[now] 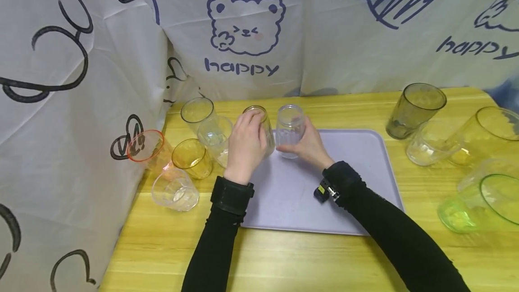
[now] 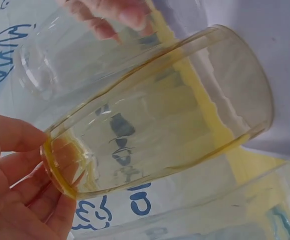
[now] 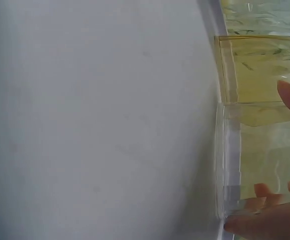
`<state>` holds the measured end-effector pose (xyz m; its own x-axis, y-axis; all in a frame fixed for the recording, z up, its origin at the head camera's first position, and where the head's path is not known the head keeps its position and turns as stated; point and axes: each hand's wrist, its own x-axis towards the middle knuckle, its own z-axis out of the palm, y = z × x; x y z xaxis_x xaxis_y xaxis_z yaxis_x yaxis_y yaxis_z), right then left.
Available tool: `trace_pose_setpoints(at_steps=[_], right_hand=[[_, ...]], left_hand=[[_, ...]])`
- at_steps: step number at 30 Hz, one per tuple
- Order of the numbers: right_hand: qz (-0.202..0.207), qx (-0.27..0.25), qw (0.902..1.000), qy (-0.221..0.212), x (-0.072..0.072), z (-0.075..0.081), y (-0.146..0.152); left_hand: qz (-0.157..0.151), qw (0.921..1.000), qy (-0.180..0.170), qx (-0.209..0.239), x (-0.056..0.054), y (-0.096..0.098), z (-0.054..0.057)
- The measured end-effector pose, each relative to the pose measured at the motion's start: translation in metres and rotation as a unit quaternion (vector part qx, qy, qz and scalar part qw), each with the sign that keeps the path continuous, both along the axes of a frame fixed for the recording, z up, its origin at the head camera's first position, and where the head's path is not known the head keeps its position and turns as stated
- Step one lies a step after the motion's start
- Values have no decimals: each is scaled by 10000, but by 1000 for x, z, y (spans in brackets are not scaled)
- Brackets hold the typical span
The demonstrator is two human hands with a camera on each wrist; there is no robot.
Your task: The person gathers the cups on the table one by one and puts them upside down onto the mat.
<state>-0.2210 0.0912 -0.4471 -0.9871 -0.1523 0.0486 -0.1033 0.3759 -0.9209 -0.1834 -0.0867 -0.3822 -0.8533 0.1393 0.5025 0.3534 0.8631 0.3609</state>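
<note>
Two tumblers stand upside down, side by side, at the back left of a pale lilac tray (image 1: 300, 197). My left hand (image 1: 245, 145) pinches the upturned base of the faintly amber-tinted tumbler (image 2: 169, 115) between thumb and fingers. In the left wrist view its rim is down against the tray. My right hand (image 1: 310, 147) grips the clear tumbler (image 1: 289, 125) round its side, thumb in front and the other fingers behind. The right wrist view shows that tumbler's rim close along the tray surface, with the amber-tinted one right beside it.
Left of the tray stand an amber tumbler (image 1: 192, 159), a red-rimmed one (image 1: 151, 151) and several clear ones. To the right are a grey tumbler (image 1: 415, 109), a clear one (image 1: 430, 145), a yellow one (image 1: 492, 132) and a green one (image 1: 460, 215). A printed cloth (image 1: 324, 66) hangs behind the table.
</note>
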Motion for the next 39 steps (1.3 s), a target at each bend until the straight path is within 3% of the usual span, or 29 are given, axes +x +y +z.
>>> trace_pose_setpoints(at_steps=[23, 39], right_hand=[[504, 918, 9941, -277, -8, -2, 11], [761, 952, 9924, -158, -17, -1, 14]], left_hand=[[83, 9997, -225, -58, 2, 3, 2], [239, 9996, -144, -23, -2, 8, 3]])
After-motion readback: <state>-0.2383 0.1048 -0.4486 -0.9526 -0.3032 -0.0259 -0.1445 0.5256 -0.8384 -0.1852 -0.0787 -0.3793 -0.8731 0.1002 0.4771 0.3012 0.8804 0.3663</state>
